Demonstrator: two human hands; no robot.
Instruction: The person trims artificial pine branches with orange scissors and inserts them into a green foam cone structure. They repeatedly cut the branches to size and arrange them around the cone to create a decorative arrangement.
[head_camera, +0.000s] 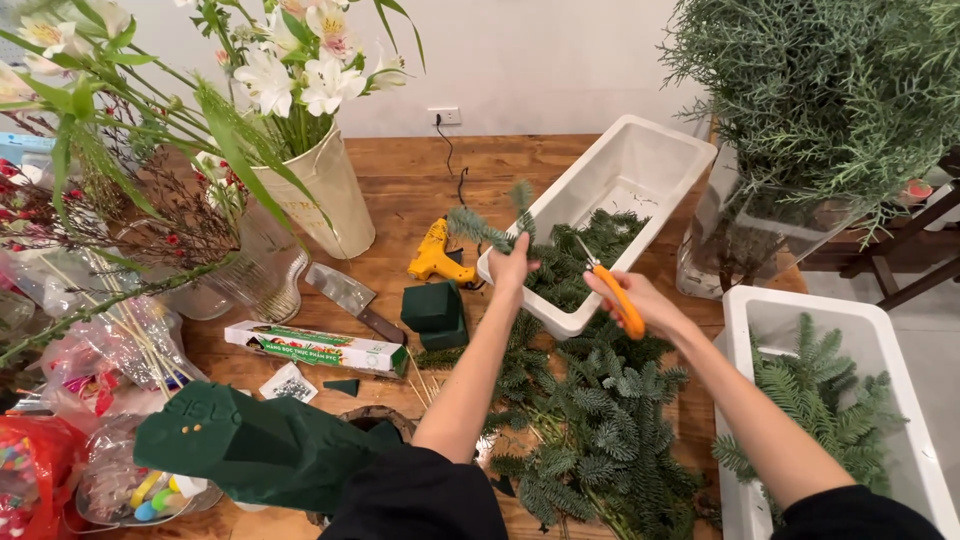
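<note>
Head view: we see our left hand (512, 262) pinched shut on a fir sprig (478, 226), holding it up just over the near rim of a long white tub (655, 150) that sits toward the far right of the bench (400, 185). Our right hand (640, 300) is closed around orange-handled scissors (612, 290), whose blades point up and left toward the sprig; we cannot tell whether they touch it. More fir lies inside the tub and in a heap (600, 420) on the bench below both hands. Just left of the left hand lie a yellow glue gun (432, 255) and a green foam block (432, 310). A second white tub (900, 400) with greenery stands at the near right.
</note>
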